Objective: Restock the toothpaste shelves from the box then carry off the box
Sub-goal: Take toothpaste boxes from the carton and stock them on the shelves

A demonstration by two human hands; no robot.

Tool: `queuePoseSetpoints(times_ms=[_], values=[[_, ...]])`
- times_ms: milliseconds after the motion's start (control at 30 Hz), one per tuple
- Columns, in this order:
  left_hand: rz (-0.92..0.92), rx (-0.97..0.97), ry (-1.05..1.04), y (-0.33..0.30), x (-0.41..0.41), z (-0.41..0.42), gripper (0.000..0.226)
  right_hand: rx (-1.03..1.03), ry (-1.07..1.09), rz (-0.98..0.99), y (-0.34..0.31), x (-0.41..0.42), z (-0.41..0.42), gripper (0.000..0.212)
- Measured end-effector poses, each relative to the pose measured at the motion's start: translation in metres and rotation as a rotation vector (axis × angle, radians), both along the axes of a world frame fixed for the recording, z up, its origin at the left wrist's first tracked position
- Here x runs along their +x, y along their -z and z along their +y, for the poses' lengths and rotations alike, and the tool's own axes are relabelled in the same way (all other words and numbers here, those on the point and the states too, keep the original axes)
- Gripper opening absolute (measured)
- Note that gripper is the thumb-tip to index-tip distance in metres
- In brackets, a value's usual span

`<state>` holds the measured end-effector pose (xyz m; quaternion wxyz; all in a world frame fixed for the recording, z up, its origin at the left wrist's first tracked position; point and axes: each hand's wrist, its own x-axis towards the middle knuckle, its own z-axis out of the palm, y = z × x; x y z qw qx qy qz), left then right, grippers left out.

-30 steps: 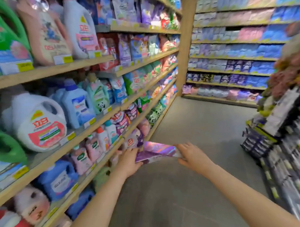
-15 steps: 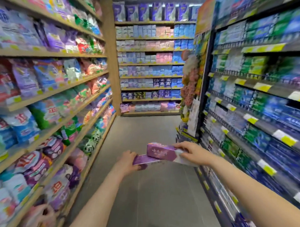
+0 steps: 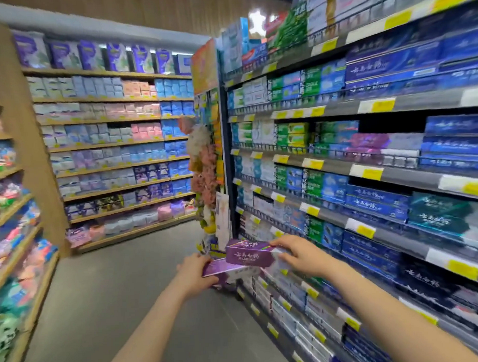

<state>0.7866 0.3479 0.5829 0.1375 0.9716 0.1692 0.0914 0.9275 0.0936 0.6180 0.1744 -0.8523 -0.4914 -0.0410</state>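
Two purple toothpaste boxes (image 3: 247,255) are held, fingers of left hand (image 3: 195,274) and right hand (image 3: 300,256) closed around them. Restocking is underway; a gap beside matching purple boxes (image 3: 369,142) must be reached next.

left hand (image 3: 195,274) gripping, right hand (image 3: 300,256) gripping

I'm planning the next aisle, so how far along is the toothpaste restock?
Done: the toothpaste shelves on the right look largely full, though a dark gap sits above the purple cartons there. In hand: the right hand lifts a purple toothpaste carton while the left hand holds another purple carton beneath. Left: shelving both, then carrying off the box, which is not in view.
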Motion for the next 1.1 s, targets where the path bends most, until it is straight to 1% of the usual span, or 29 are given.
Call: queuePoseSetpoints(times_ms=[100, 167, 300, 400, 533, 600, 700, 833, 900, 1033, 1100], values=[[-0.024, 0.021, 0.122, -0.017, 0.037, 0.025, 0.048, 0.002, 0.126, -0.023, -0.019, 0.009, 0.005, 0.037], [-0.035, 0.046, 0.193, -0.025, 0.059, 0.035, 0.048, -0.007, 0.212, -0.052, -0.030, 0.012, 0.006, 0.037], [-0.035, 0.074, 0.318, -0.031, 0.103, 0.049, 0.051, 0.039, 0.345, -0.074, -0.044, 0.021, -0.004, 0.035], [-0.062, 0.080, 0.412, -0.032, 0.140, 0.049, 0.049, 0.031, 0.446, -0.076, -0.052, 0.038, -0.023, 0.034], [-0.129, 0.103, 0.497, -0.041, 0.190, 0.030, 0.045, 0.033, 0.580, -0.135, -0.068, 0.061, -0.057, 0.032], [-0.148, 0.121, 0.525, -0.045, 0.216, 0.020, 0.045, 0.034, 0.628, -0.175, -0.077, 0.073, -0.071, 0.032], [-0.180, 0.072, 0.544, -0.051, 0.258, 0.008, 0.048, 0.049, 0.683, -0.242, -0.088, 0.101, -0.090, 0.031], [-0.227, 0.079, 0.583, -0.075, 0.314, -0.008, 0.050, 0.041, 0.716, -0.315, -0.110, 0.149, -0.109, 0.031], [-0.278, 0.076, 0.587, -0.093, 0.345, -0.013, 0.052, 0.026, 0.713, -0.373, -0.128, 0.173, -0.114, 0.030], [-0.426, 0.008, 0.590, -0.128, 0.398, -0.021, 0.055, 0.024, 0.730, -0.517, -0.168, 0.217, -0.120, 0.030], [-0.482, -0.039, 0.589, -0.141, 0.419, -0.022, 0.055, -0.023, 0.757, -0.583, -0.187, 0.235, -0.119, 0.033]])
